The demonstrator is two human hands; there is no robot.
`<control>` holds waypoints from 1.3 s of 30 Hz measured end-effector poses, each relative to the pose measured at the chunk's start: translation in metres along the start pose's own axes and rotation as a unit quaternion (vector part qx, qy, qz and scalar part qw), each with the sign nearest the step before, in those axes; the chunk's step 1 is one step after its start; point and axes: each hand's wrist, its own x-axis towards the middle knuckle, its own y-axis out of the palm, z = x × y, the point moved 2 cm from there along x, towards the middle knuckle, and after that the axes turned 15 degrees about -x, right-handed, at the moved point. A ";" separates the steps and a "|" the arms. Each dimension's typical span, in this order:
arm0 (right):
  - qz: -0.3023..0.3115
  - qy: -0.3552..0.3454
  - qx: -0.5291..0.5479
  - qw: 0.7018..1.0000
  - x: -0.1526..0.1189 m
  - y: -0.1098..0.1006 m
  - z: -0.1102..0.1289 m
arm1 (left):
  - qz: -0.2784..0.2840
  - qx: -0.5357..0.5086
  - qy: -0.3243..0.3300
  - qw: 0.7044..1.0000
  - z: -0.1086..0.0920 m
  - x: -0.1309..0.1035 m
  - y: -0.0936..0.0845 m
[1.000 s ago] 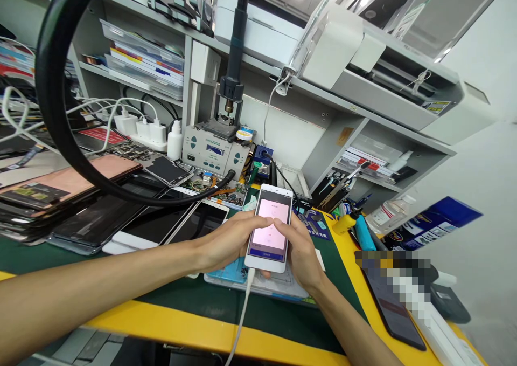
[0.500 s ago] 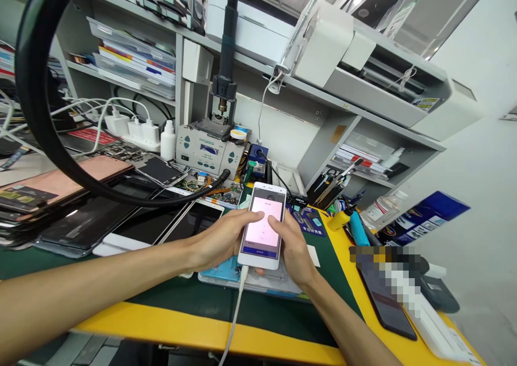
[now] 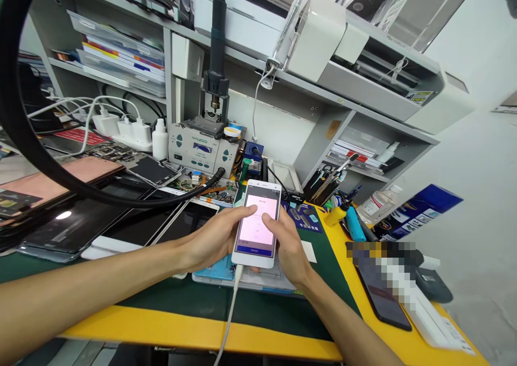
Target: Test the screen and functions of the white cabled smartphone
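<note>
A white smartphone (image 3: 258, 250) with a lit, pinkish screen is held upright between both hands above the green mat. My left hand (image 3: 218, 234) is closed around its left side, the thumb over the upper screen. On the other side, my right hand (image 3: 291, 244) grips the right edge, its thumb also over the glass. Fingers behind the phone are mostly hidden. A white charging cable (image 3: 232, 312) is plugged into the phone's lower end and hangs past the table edge. Beneath the hands lies a clear plastic case with a blue piece (image 3: 216, 270).
Left, stacked phones and screens (image 3: 60, 215) cover the mat. Behind stands a hot air station (image 3: 202, 149), its black hose (image 3: 12, 102) looping across the left. Circuit boards (image 3: 218, 192) lie before it. Right are a bottle (image 3: 377, 204), a yellow bottle (image 3: 335, 215) and a dark phone (image 3: 383, 296).
The whole view has shifted slightly, so most things appear a little further left and higher. Both hands still hold the phone, with the thumbs moved slightly over the screen.
</note>
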 end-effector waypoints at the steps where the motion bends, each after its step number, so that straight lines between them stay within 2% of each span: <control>1: 0.001 0.000 0.002 1.000 0.000 0.000 0.000 | 0.001 -0.003 0.000 1.000 0.000 0.000 0.000; 19: 0.005 0.009 -0.003 1.000 0.001 -0.002 -0.004 | 0.028 0.006 0.006 1.000 -0.001 0.000 0.000; 39: 0.013 0.014 0.010 1.000 0.001 -0.002 -0.001 | 0.030 0.010 0.003 1.000 -0.002 -0.002 0.001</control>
